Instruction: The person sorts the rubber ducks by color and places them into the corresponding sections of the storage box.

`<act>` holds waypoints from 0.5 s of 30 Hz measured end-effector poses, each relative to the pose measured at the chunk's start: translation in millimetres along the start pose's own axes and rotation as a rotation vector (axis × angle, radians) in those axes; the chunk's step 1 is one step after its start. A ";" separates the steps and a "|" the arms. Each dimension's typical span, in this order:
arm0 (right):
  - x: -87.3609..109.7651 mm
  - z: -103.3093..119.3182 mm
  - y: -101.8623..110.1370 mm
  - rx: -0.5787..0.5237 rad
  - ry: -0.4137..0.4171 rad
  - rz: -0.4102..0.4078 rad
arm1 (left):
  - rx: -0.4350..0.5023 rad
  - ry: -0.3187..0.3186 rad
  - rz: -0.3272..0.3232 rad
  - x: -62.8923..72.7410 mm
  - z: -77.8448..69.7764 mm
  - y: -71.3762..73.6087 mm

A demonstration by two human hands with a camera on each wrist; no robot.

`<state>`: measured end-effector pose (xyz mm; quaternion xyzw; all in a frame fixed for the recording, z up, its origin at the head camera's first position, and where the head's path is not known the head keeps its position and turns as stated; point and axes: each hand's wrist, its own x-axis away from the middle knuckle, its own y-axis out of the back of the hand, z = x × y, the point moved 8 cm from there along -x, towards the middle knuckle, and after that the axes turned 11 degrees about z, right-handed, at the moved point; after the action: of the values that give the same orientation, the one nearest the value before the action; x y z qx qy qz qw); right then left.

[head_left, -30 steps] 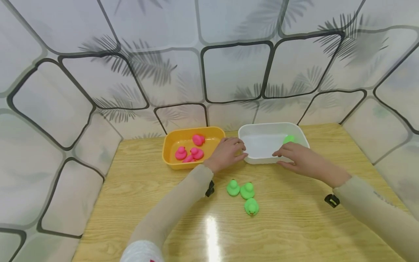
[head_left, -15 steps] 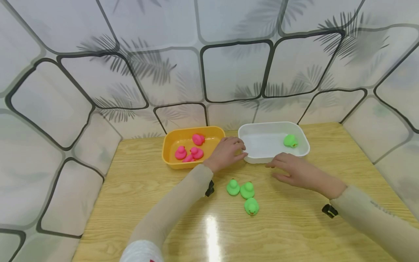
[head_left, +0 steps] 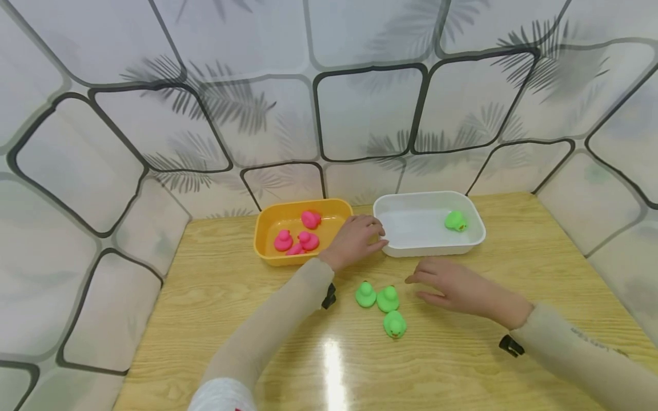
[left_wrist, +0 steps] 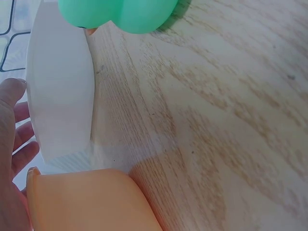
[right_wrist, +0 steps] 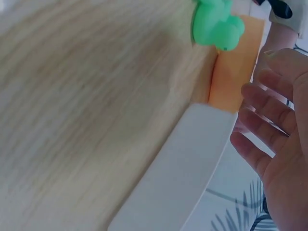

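My left hand lies over the gap between the orange tray and the white tray. Its fingertips are right at the white tray's left rim, with nothing held. Loosely bent and holding nothing, my right hand hovers over the table in front of the white tray. Its fingertips point at three green rubber ducks grouped on the wood: one on the left, a middle duck and a front duck. Another green duck lies tipped in the white tray's right end.
Several pink rubber ducks lie in the orange tray. Both trays stand at the back of the wooden table, close to a patterned wall. Similar patterned panels rise at the left and right sides.
My right hand has drawn back from the white tray toward the green ducks on the table, uncovering the green duck inside the tray. The left hand has stayed in place.
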<state>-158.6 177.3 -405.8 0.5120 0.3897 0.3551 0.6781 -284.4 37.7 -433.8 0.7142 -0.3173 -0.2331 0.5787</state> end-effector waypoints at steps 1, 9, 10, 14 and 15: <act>-0.1 2.1 -1.8 -0.002 0.008 0.001 | -0.004 0.002 0.001 -0.1 0.1 -0.2; -2.9 20.9 -17.3 -0.047 0.037 0.056 | -0.009 0.004 -0.001 -0.1 0.5 -0.5; -3.4 23.1 -18.5 -0.052 0.038 0.061 | -0.008 0.003 -0.003 -0.1 0.3 -0.4; -4.4 30.1 -22.3 -0.076 0.049 0.060 | -0.005 -0.004 -0.009 -0.2 -0.4 -0.1; -4.7 31.8 -22.8 -0.082 0.055 0.056 | -0.005 -0.005 -0.011 -0.3 -0.5 0.0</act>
<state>-130.4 154.8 -421.7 0.4846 0.3789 0.4037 0.6773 -284.3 38.2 -433.7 0.7137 -0.3145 -0.2389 0.5785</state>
